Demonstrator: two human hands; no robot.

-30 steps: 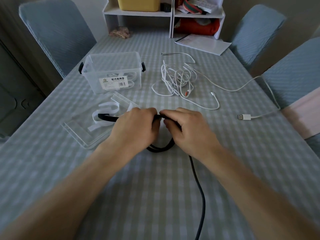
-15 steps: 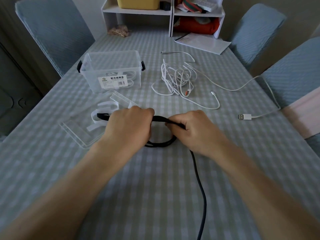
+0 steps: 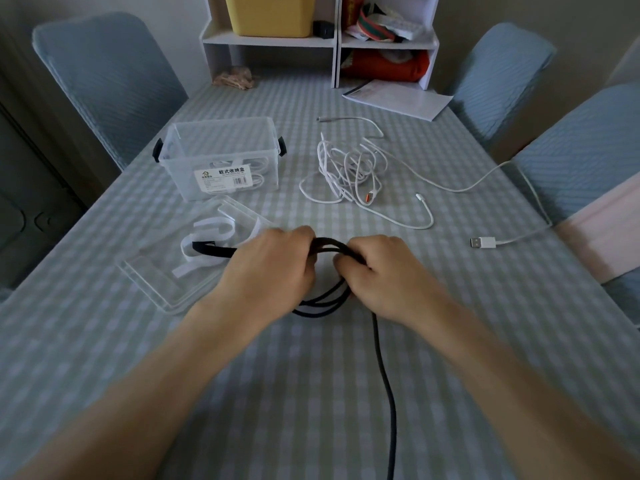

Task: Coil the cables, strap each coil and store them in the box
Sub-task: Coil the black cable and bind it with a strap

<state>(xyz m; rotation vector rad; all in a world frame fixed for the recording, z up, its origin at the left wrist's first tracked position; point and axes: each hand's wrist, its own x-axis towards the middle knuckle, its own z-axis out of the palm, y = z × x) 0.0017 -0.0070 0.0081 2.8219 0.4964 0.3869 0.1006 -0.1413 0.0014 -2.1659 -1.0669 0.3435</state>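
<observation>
A black cable (image 3: 382, 368) runs up from the near table edge into a small coil between my hands. My left hand (image 3: 273, 268) grips the coil's left side. My right hand (image 3: 377, 268) grips the loops on the right side. A black strap (image 3: 211, 250) sticks out to the left of my left hand, over white straps (image 3: 204, 233) lying on the clear lid (image 3: 149, 282). The clear storage box (image 3: 221, 157) stands open behind the lid with white coils inside. A tangle of white cables (image 3: 349, 171) lies to the right of the box.
A white USB plug (image 3: 483, 242) and its cable trail off the table's right edge. Papers (image 3: 398, 98) lie at the far right. A white shelf unit (image 3: 318, 39) stands at the table's far end. Blue-covered chairs (image 3: 107, 77) flank both sides.
Another loop of black cable has been added to the coil. My hands have moved a little apart, with the loops now showing between them.
</observation>
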